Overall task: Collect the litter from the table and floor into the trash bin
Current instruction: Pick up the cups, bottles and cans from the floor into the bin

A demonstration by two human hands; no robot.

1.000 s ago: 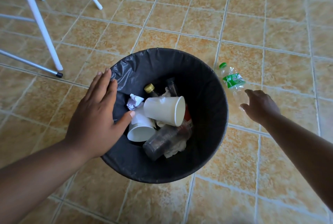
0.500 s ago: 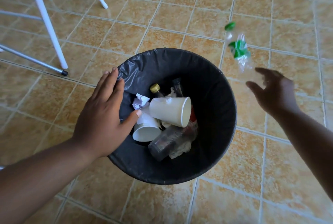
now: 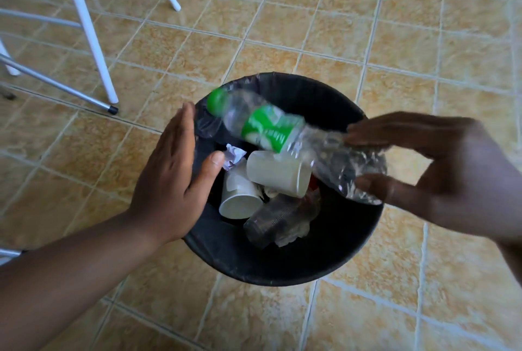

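Note:
A round black-lined trash bin (image 3: 333,260) stands on the tiled floor. Inside lie two white paper cups (image 3: 278,174), a dark clear plastic cup (image 3: 271,220) and a crumpled paper (image 3: 234,156). A crushed clear plastic bottle (image 3: 271,130) with a green cap and green label hangs tilted over the bin's mouth, cap toward the left. My right hand (image 3: 440,181) grips its base between thumb and fingers. My left hand (image 3: 172,178) rests flat on the bin's left rim, fingers apart, thumb inside the bin.
White metal furniture legs (image 3: 87,31) stand at the upper left, close to the bin. Beige tiled floor (image 3: 395,39) surrounds the bin on all sides.
My right hand picked the bottle off the floor at the bin's right and carried it left, over the bin's opening. The left hand stayed on the rim.

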